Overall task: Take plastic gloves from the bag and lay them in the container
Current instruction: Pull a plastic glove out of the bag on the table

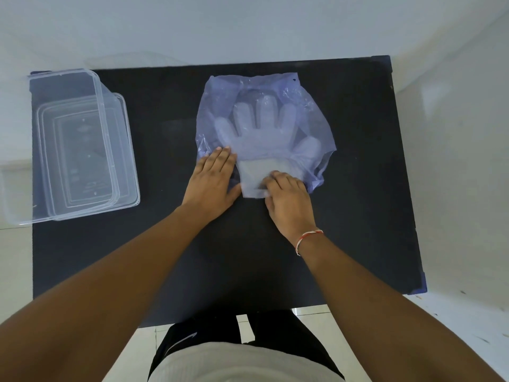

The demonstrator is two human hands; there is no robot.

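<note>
Plastic gloves (261, 139) in bag (217, 106), surface centre | left grip (213, 179) released, flat on bag | right grip (286, 194) pinching cuffs | risk: whole stack may slide out together

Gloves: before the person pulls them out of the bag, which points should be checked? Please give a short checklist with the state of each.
1. Left hand lies flat on the bag edge, holding it down: ok.
2. Right hand has a grip on the gloves cuff: cannot tell, fingertips only rest there.
3. Cuff sticks out of the bag: ok.
4. Container open, no lid on it: ok.
5. Container has no gloves inside yet: ok.
</note>
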